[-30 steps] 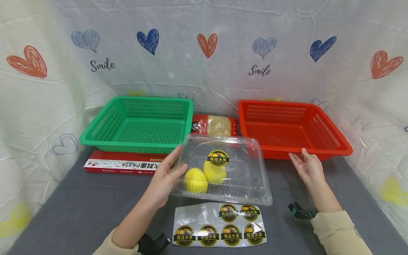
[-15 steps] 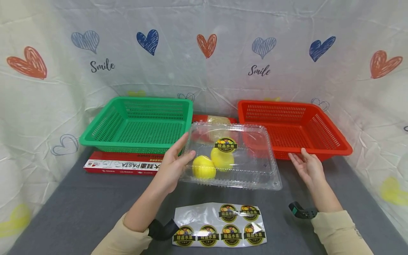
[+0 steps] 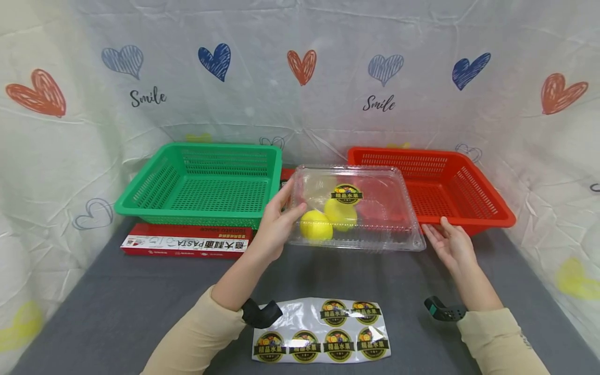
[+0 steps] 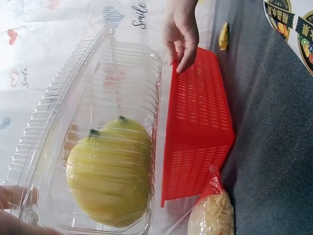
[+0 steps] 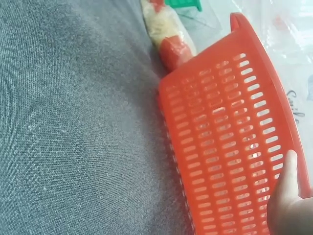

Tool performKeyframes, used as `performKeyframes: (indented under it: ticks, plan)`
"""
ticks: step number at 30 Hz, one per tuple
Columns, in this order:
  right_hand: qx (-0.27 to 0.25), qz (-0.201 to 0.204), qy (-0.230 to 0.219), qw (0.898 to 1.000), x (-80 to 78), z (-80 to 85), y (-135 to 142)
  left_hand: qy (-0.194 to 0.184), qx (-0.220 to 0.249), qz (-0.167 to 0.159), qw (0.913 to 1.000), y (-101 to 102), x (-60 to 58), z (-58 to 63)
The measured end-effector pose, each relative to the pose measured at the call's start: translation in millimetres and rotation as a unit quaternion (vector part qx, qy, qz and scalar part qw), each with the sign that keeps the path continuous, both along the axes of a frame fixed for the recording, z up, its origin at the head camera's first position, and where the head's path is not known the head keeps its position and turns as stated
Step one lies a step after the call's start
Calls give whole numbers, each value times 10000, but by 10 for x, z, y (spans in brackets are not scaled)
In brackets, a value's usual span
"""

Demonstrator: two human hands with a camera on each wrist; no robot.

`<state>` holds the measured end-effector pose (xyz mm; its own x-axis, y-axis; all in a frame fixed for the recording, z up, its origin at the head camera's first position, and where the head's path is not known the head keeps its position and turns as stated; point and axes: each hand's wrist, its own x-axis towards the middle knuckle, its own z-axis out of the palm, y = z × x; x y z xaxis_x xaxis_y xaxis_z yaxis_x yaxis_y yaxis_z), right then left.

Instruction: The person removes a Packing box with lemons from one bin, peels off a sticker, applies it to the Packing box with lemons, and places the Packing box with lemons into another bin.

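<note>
My left hand (image 3: 274, 226) grips the left edge of a lidded clear plastic fruit container (image 3: 389, 182), thumb on top. A round dark fruit label (image 3: 347, 195) sits on its lid. Inside, at the left, lie two yellow fruits (image 3: 316, 226), which show green stem ends in the left wrist view. The container is in the air, overlapping the near left part of the red basket (image 3: 440, 200) in the head view. With my right hand (image 3: 452, 247) I hold that basket's front rim, thumb above; in the right wrist view the thumb (image 5: 288, 174) lies against the rim.
A green basket (image 3: 211, 195) stands at the back left, with a red and white pasta box (image 3: 187, 242) before it. Between the baskets lies a red bag of pale food (image 4: 212, 215). A label sheet (image 3: 311, 315) lies on the grey cloth in front.
My left hand has carried the container up, away from me and to the right, from above the label sheet to the red basket's near left side. My right hand stays on the rim.
</note>
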<state>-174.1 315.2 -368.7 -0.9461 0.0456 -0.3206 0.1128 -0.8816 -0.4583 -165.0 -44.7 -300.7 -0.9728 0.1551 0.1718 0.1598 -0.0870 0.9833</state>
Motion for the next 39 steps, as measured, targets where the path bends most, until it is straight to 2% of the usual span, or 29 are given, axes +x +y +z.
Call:
performKeyframes:
  ticks: [9,15,22,31,39]
  plan:
    - [132,-22,37,9999,-8,-11,-1,-251,-170,226,9993,178,-125,-18]
    - [-30,29,91,9999,-1,-4,3,-275,-150,350,9989,296,-221,-20]
    - [-47,47,37,10000,13,-2,9,-490,-212,498,9973,493,-353,-20]
    - [-46,47,-81,9999,7,6,8,-391,11,574,9976,674,-484,-13]
    - [-219,17,-102,9997,13,6,13,-378,97,471,9981,785,-568,-23]
